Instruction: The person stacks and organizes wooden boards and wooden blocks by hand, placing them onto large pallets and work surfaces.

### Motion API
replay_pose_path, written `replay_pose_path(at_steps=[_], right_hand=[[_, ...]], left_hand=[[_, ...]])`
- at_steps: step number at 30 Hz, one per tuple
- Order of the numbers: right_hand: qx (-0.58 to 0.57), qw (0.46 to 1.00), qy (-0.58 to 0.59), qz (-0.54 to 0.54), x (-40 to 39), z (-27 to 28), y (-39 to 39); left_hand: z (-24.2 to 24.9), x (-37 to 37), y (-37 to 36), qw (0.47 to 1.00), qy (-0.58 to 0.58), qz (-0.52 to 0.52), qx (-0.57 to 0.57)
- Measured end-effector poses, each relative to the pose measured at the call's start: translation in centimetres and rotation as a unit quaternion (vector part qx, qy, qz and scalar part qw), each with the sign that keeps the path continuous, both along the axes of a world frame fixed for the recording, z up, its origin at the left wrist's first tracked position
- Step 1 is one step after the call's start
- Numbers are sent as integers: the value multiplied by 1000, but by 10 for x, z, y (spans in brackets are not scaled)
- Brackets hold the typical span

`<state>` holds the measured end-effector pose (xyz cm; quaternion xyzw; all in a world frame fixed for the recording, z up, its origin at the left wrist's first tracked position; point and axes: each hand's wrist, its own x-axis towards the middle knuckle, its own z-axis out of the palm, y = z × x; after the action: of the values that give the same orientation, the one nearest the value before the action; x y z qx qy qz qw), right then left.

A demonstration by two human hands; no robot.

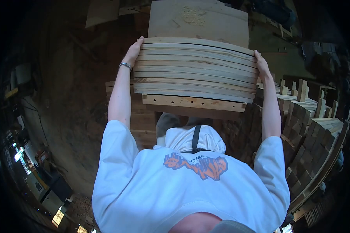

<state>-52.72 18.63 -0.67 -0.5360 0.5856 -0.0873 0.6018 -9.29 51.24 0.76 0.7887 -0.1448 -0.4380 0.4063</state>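
Note:
A row of long, thin wooden boards [194, 70] lies side by side in front of me, their ends roughly lined up. My left hand [135, 51], with a metal band on the wrist, is closed around the left end of the farthest board [198, 42]. At that board's right end, my right hand [262, 63] grips it in the same way. The fingers are partly hidden behind the wood. Nearest my body, a light wooden strip [194, 102] with several dark holes runs along the edge of the row.
Beyond the boards is a pale panel [198, 19] with sawdust on it. Stacked wooden blocks [299, 116] stand to the right, with upright pieces among them. A dark machine [274, 11] is at the far right. A cable [39, 116] runs along the left side.

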Motion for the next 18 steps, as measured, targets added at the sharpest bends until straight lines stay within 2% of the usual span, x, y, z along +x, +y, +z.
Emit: replay_pose_path(at_steps=[1, 3, 4, 5, 6, 7, 8, 9, 10, 12, 13, 15, 18], right_hand=[[-7, 1000, -3, -2, -1, 2, -2], [-113, 989, 90, 36, -8, -2, 3], [-253, 934, 245, 55, 1, 6, 13], [-452, 837, 300, 70, -1, 10, 45], [-547, 787, 263, 110, 11, 24, 77], [-496, 824, 198, 188, 39, 65, 130], [-579, 771, 132, 231, 50, 25, 175], [-535, 787, 89, 294, 71, 39, 230], [-513, 793, 119, 306, 82, 33, 276], [-556, 789, 100, 240, 92, 26, 301], [-571, 779, 100, 238, 96, 24, 298], [-555, 792, 110, 226, 95, 22, 293], [-560, 793, 107, 216, 106, 19, 276]], left_hand=[[-6, 5, 4, 1000, -3, -2, -7], [-21, 13, 22, 998, 33, 52, -30], [-19, 7, 24, 998, 34, 45, -32], [-19, -3, 29, 978, -191, 68, 43], [-14, -15, 28, 903, -407, 90, 108], [8, -48, 13, 859, -505, 83, 29], [35, -81, -8, 854, -514, -7, -78], [19, -105, -35, 835, -499, -46, -227], [25, -135, -57, 835, -490, -123, -220], [8, -165, -100, 799, -545, -211, -138], [9, -164, -109, 795, -552, -201, -149], [7, -171, -124, 833, -482, -272, -10], [-7, -167, -132, 819, -516, -249, -28]])
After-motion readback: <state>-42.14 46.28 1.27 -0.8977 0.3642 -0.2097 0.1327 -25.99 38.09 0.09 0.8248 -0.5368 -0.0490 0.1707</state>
